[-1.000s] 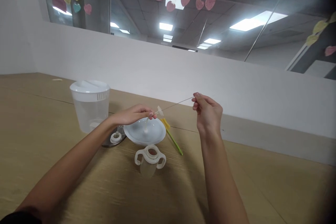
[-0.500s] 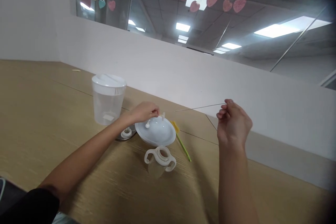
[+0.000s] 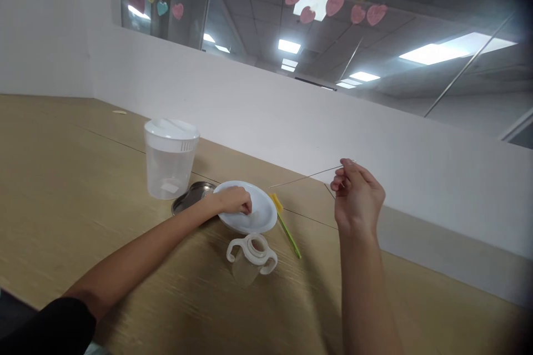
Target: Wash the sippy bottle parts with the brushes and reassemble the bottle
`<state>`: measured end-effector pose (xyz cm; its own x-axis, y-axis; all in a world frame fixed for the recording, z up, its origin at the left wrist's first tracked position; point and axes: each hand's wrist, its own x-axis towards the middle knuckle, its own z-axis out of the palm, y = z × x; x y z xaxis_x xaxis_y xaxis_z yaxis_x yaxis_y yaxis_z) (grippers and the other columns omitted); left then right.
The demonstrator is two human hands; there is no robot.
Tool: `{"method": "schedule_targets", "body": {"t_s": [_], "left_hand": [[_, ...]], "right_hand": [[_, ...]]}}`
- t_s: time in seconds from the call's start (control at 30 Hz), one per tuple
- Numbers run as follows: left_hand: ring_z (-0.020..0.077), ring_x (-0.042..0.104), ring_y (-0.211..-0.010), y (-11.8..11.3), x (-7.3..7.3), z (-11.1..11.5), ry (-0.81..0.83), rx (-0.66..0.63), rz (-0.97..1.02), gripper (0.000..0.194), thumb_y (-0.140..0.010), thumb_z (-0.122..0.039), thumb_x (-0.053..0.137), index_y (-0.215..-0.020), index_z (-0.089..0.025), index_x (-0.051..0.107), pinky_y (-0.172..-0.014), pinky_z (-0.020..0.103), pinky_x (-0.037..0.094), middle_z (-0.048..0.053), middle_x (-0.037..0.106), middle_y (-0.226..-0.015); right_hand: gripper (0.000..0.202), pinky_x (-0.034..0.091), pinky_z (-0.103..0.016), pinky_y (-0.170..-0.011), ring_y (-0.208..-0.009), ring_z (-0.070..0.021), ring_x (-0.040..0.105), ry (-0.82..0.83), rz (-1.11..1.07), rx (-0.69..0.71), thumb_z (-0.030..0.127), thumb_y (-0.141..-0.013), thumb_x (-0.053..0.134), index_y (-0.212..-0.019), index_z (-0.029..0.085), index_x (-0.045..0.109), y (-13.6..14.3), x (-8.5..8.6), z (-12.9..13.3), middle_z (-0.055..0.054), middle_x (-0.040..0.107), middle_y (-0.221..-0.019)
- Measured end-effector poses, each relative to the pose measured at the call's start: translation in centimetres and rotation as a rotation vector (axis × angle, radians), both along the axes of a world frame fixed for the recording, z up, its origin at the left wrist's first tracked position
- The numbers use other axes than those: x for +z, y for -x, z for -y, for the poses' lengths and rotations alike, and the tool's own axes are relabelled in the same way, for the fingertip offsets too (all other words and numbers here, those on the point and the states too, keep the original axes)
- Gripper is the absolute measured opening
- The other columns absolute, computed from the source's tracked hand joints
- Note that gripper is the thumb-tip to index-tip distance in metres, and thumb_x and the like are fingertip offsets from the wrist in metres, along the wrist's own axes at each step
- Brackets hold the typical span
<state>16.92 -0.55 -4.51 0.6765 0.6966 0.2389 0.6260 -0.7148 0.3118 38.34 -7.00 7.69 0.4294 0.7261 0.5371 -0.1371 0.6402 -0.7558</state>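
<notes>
My left hand (image 3: 236, 200) is closed and reaches down into the white bowl (image 3: 264, 205); what its fingers hold is too hidden to name. My right hand (image 3: 358, 191) is raised at the right, its fingertips pinching one end of a long thin wire (image 3: 306, 177) that points left, above the table. A clear cup with two white handles (image 3: 252, 255) stands just in front of the bowl. To the bowl's right lies a green brush with yellow bristles (image 3: 287, 227).
A lidded clear bucket (image 3: 171, 161) stands back left, beside a metal tray (image 3: 194, 196) partly behind my left forearm. The white wall (image 3: 233, 100) borders the table (image 3: 62, 194) at the back. A small pale piece (image 3: 119, 112) lies far left.
My left hand has lowered from above the bowl's far rim into the bowl. My right hand has shifted slightly left with the wire, whose free end now hangs lower.
</notes>
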Motion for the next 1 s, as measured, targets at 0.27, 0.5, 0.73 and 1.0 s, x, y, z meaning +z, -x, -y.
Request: {"method": "schedule_targets", "body": {"t_s": [0.27, 0.5, 0.73, 1.0], "left_hand": [[0.0143, 0.061, -0.074, 0.9, 0.7, -0.4, 0.136, -0.110, 0.154, 0.018, -0.079, -0.020, 0.057, -0.086, -0.014, 0.072, -0.067, 0.020, 0.040, 0.006, 0.072, -0.084], [0.0151, 0.059, -0.077, 2.2, 2.0, -0.5, 0.250, -0.139, 0.361, 0.029, -0.083, -0.033, 0.051, -0.088, -0.011, 0.069, -0.069, 0.021, 0.041, 0.004, 0.070, -0.086], [0.0177, 0.059, -0.083, 2.4, 3.7, 0.8, 0.297, -0.158, 0.433, 0.031, -0.082, -0.036, 0.054, -0.090, -0.011, 0.069, -0.073, 0.024, 0.041, 0.005, 0.069, -0.090], [0.0173, 0.058, -0.080, 2.5, 4.9, 1.9, 0.185, -0.115, 0.400, 0.029, -0.082, -0.035, 0.052, -0.086, -0.012, 0.070, -0.069, 0.024, 0.040, 0.004, 0.068, -0.087]], "right_hand": [[0.021, 0.034, -0.016, -0.036, -0.042, -0.0037, 0.043, 0.014, 0.002, -0.003, 0.029, -0.059, 0.074, -0.069, 0.014, 0.064, 0.1, -0.1, 0.0, 0.004, 0.053, -0.055], [0.027, 0.038, -0.018, -0.037, -0.042, -0.0064, 0.048, -0.061, 0.057, 0.044, 0.040, -0.068, 0.068, -0.071, 0.016, 0.056, 0.2, -0.3, 0.0, 0.003, 0.056, -0.054], [0.030, 0.039, -0.019, -0.036, -0.040, -0.0078, 0.049, -0.195, 0.235, 0.014, 0.046, -0.076, 0.060, -0.074, 0.019, 0.050, 1.4, -0.7, 0.5, 0.004, 0.056, -0.054], [0.030, 0.041, -0.019, -0.039, -0.044, -0.0075, 0.051, -0.220, 0.420, 0.000, 0.048, -0.078, 0.058, -0.077, 0.019, 0.051, 2.1, -0.8, 1.6, 0.004, 0.056, -0.057]]}}
